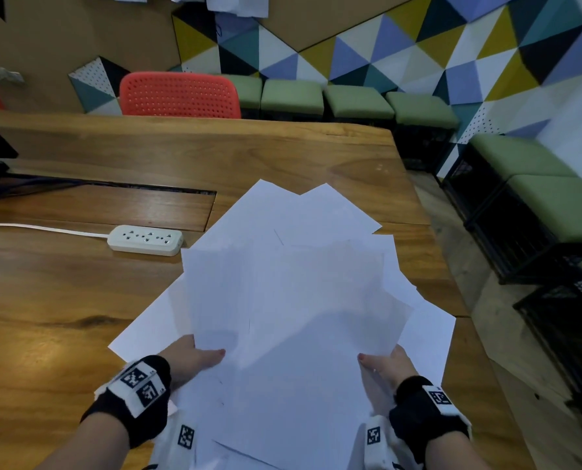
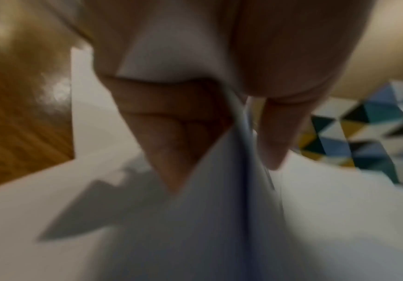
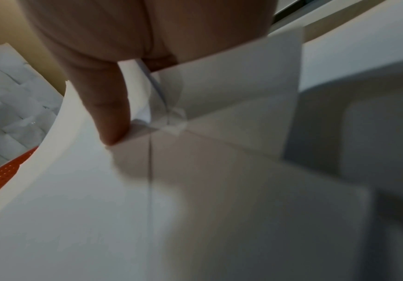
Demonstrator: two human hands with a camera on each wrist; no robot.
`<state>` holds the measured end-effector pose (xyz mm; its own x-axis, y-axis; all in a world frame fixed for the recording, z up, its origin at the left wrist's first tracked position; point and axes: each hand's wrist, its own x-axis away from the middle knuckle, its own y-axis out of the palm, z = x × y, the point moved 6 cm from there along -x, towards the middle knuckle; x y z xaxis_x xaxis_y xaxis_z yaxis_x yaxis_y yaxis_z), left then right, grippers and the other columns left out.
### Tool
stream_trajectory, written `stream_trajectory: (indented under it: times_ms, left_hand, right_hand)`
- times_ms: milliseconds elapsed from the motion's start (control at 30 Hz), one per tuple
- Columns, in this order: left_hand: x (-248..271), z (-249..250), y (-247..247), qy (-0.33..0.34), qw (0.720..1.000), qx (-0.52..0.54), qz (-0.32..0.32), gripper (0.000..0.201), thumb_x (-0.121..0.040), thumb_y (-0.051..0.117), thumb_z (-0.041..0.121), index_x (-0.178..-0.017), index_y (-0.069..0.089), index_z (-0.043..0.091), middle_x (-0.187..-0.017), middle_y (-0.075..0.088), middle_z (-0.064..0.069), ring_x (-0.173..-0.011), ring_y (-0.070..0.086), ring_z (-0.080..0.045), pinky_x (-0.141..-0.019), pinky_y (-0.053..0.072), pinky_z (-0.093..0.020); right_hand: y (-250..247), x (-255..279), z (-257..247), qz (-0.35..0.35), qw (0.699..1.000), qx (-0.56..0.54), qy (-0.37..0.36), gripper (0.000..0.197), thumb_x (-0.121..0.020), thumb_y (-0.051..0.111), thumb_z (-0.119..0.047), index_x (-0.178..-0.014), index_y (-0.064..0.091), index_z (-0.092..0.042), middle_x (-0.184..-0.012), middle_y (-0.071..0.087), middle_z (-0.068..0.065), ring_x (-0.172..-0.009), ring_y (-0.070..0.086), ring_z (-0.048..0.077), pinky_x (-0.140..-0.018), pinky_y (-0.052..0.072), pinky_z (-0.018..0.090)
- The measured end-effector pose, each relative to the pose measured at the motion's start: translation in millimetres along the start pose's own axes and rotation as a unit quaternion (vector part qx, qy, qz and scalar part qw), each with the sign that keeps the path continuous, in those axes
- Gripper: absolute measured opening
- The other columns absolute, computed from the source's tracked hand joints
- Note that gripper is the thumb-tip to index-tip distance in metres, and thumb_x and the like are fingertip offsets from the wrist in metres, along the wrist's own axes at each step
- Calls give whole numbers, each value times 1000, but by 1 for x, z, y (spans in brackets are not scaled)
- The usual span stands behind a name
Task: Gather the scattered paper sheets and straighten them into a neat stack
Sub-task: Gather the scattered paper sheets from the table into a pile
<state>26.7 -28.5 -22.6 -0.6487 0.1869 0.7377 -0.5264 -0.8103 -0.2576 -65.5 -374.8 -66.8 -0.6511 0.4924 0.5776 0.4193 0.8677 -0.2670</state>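
Both hands hold a messy fan of white paper sheets [image 1: 282, 300] between them, over the wooden table [image 1: 62, 300]. Left hand [image 1: 189, 359] pinches the sheets' left edge, thumb on top, fingers underneath. Right hand [image 1: 389, 364] pinches the right edge the same way. Sheets overlap at different angles, corners sticking out ahead of the hands, not aligned. White power strip [image 1: 145, 239] lies ahead-left of the left hand, near the sheets' edge. Wrist views blurry.
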Motion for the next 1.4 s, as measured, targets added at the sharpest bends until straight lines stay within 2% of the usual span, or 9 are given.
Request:
stream_trajectory:
  times_ms: [133,367,600,733,833,1100,1233,1333,1400]
  left_hand:
    - [2,3,-2,38,997,-28,62,29,-85,60,21,-113,62,13,-107,70,-9,-91,65,-27,-75,51,-33]
    - [32,30,-48,102,989,1,109,13,-86,59,13,-95,68,15,-98,73,-7,-92,68,-31,-92,50,-49]
    - [81,78,-100,226,925,20,304,9,-88,57,9,-93,64,6,-93,62,-8,-88,59,-25,-79,42,-33]
    - [103,100,-110,259,893,70,362,31,-89,57,16,-66,56,-5,-68,58,-10,-67,53,-25,-65,38,-29]
    - [112,108,-110,257,882,81,387,51,-89,57,21,-45,34,6,-30,34,6,-43,33,-21,-50,26,-27]
    - [105,116,-107,286,859,179,385,43,-88,57,33,-60,33,11,-58,26,-5,-50,26,-23,-50,25,-30]
    - [83,116,-92,302,872,248,295,37,-83,64,30,-65,46,4,-66,47,-10,-65,47,-25,-60,38,-33]
    - [67,109,-63,278,900,265,206,34,-86,61,15,-57,46,8,-46,60,1,-56,58,-19,-55,45,-22]
    - [51,95,-39,248,931,231,135,19,-87,57,7,-68,59,4,-59,72,0,-53,66,-10,-57,52,-21]
  right_hand:
    - [-2,-1,2,1,1000,5,7,34,-72,70,4,-104,58,2,-110,65,25,-105,60,40,-100,44,50]
    - [-5,-3,4,10,1000,13,2,42,-72,71,2,-111,58,6,-109,64,24,-104,60,40,-99,45,49]
    - [-2,-3,6,14,1000,8,7,42,-70,72,5,-110,58,11,-108,65,26,-102,61,40,-98,45,49]
    - [-4,3,3,17,1000,23,8,37,-73,71,2,-107,58,6,-108,64,22,-102,59,35,-98,44,43]
    - [-6,3,2,24,999,33,9,42,-73,72,0,-112,57,7,-113,63,24,-98,57,31,-96,44,40]
    - [-5,7,0,21,999,27,19,37,-74,69,3,-109,57,7,-107,64,22,-100,59,34,-97,44,41]
    - [-3,10,-3,14,1000,23,15,35,-75,69,2,-107,57,7,-103,65,23,-99,60,36,-92,47,43]
    - [-1,17,-5,0,1000,0,18,11,-76,67,-1,-84,60,1,-79,63,15,-80,60,32,-77,49,39]
    - [3,18,-3,-27,998,-18,50,15,-74,61,-13,-62,52,-13,-63,54,7,-63,51,24,-67,42,35]
